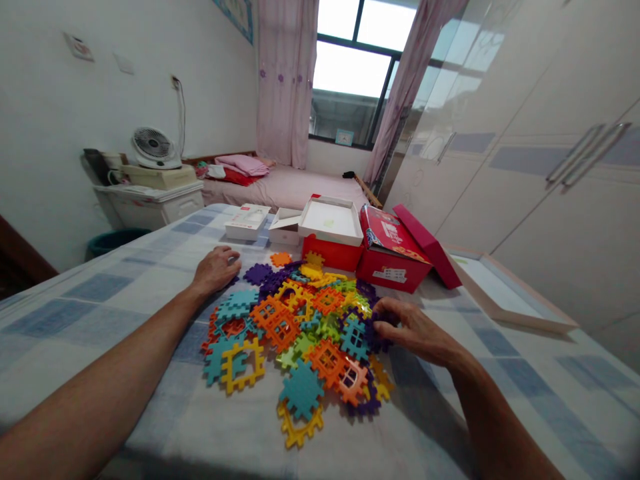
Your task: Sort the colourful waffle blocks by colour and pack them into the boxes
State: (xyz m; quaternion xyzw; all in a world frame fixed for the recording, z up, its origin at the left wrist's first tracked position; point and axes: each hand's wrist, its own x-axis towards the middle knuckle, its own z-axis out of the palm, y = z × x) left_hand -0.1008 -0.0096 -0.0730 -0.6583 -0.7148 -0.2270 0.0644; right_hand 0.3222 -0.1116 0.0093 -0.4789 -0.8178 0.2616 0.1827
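Observation:
A heap of flat plastic interlocking building tiles with notched edges lies on the checked cloth. An orange window tile (281,329) sits near its middle, a teal solid tile (302,389) and a yellow frame tile (243,366) towards the front. My left hand (217,269) rests at the heap's far left edge, fingers loosely bent, beside a purple tile (259,274); its fingertips are partly hidden. At the right edge, my right hand (411,328) touches purple tiles (379,337) with curved fingers, thumb and forefinger apart. No tile is lifted by either hand.
Behind the heap stand a red box (332,254) with a white tray (331,220) on top, a printed red box (393,248) with a leaning lid (428,245), and small white boxes (247,222). A shallow framed tray (510,288) lies at right. Beyond is a bed (300,187).

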